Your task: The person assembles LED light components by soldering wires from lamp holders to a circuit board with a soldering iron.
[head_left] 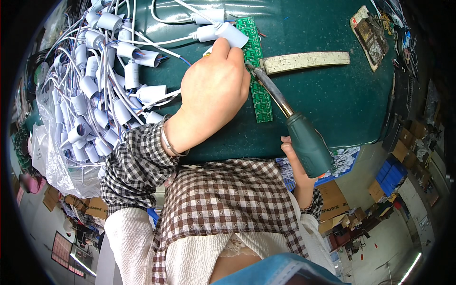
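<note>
Two hands meet at a green circuit-board strip [262, 102], which lies near the middle of the green worktop [327, 107], its long axis pointing away from the person. The right hand [300, 166] is closed about the green handle of a soldering iron [306, 142], which hides most of its fingers; the iron slants forward and leftward, its tip at the strip, an angle that presumably keeps the handle clear of the other hand. The left hand [216, 92] is curled, back uppermost, beside the strip's left edge; its fingertips are hidden, so what they grip, if anything, cannot be told. A white lamp holder [232, 34] lies just beyond its knuckles. A pale curved bar [306, 61] extends rightward from the strip, perhaps placed to steady it. Corded lamp holders [130, 73] form a heap at left, probably for easy reach by the left hand, with a clear plastic bag [78, 178] at its near side. A stained block [370, 40] rests well apart, on the iron's side
</note>
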Tool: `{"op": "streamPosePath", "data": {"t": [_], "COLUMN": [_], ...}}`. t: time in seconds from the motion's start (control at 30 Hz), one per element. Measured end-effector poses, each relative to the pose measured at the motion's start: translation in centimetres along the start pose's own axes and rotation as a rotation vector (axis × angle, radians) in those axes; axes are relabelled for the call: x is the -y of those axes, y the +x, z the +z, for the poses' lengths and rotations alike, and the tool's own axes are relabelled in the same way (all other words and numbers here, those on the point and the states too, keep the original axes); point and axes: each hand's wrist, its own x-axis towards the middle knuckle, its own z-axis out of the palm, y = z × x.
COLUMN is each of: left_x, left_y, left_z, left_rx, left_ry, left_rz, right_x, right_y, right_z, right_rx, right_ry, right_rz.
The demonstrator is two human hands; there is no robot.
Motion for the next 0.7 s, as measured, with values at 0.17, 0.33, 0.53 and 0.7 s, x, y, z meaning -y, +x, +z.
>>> {"op": "streamPosePath", "data": {"t": [0.17,0.33,0.53,0.7], "left_x": [-0.05,0.01,0.0,0.02], "left_y": [0.08,-0.03,0.02,-0.01], "left_z": [-0.13,-0.21,-0.21,-0.16], "left_rx": [0.007,0.063,0.061,0.062], "left_ry": [0.003,-0.012,-0.008,-0.008], "left_rz": [-0.005,-0.059,-0.06,-0.059], "right_x": [0.65,0.58,0.55,0.7], "right_y": [0.45,0.66,0.56,0.52], "right_z": [-0.49,-0.34,-0.33,-0.16], "right_rx": [0.017,-0.073,-0.074,-0.097], "right_ry": [-0.078,0.151,0.178,0.249], "right_rz": [-0.06,-0.036,-0.021,0.011]}}
